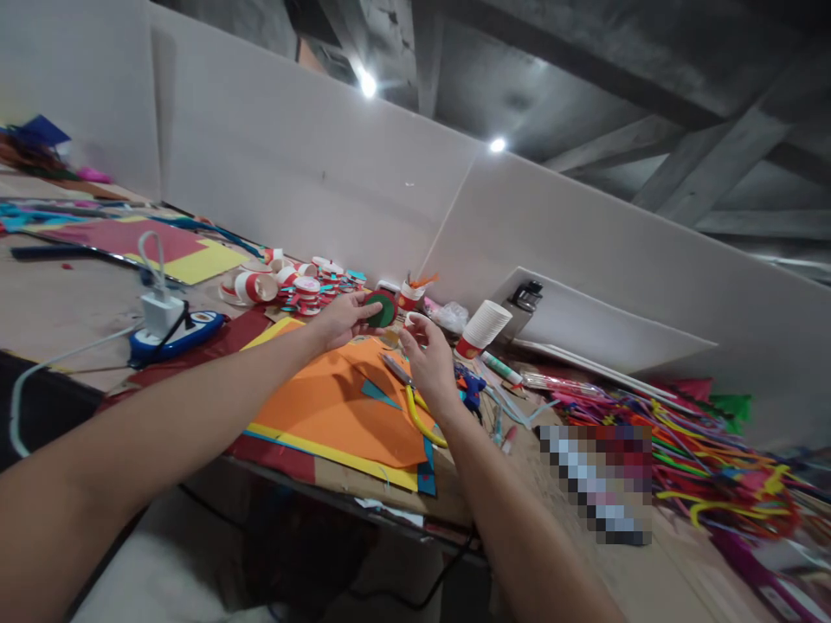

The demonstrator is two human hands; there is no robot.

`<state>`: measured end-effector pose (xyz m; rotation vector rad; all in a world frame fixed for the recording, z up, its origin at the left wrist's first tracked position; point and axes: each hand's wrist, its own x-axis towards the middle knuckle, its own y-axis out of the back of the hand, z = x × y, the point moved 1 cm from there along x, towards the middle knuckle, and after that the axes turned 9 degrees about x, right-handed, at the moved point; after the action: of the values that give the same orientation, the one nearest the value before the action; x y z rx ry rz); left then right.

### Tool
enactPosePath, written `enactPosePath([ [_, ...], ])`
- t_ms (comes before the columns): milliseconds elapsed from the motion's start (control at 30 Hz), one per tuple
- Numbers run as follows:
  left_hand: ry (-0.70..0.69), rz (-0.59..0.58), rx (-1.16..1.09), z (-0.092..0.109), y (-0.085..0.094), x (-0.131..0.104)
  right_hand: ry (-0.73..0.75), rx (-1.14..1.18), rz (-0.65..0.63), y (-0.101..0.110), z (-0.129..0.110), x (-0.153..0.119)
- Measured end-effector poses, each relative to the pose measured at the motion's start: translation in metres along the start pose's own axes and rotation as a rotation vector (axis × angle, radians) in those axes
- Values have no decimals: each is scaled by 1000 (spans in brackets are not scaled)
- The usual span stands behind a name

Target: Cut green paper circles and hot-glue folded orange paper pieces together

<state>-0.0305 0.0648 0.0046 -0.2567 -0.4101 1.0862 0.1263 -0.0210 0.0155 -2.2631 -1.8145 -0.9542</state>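
Note:
My left hand [343, 320] pinches a round green disc with a red rim [381, 309] above the back of the orange sheets [325, 398]. Just to its right, my right hand [427, 353] has its thumb and fingers closed around a small white piece [410, 320], too small to make out fully. Scissors with yellow handles [415, 408] lie on the orange paper beside my right wrist. Behind the hands stands a red and white paper cup [410, 296] with orange scraps in it.
Paper cups [256, 287] lie in a group at the back left. A tall cup stack [486, 327] stands right of my hands, near a blue glue gun [470, 386]. A blue power strip [175, 336] is at left; colourful pipe cleaners [701, 459] spread at right.

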Motion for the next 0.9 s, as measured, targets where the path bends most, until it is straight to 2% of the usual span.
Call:
enactPosePath([
  [267, -12, -144, 133, -18, -29, -21, -30, 148, 7, 5, 1, -13],
  [533, 62, -242, 56, -22, -37, -26, -201, 364, 94, 13, 12, -10],
  [667, 44, -240, 111, -23, -38, -27, -244, 421, 84, 13, 15, -9],
  [900, 36, -202, 117, -23, -40, -28, -215, 421, 63, 13, 16, -10],
])
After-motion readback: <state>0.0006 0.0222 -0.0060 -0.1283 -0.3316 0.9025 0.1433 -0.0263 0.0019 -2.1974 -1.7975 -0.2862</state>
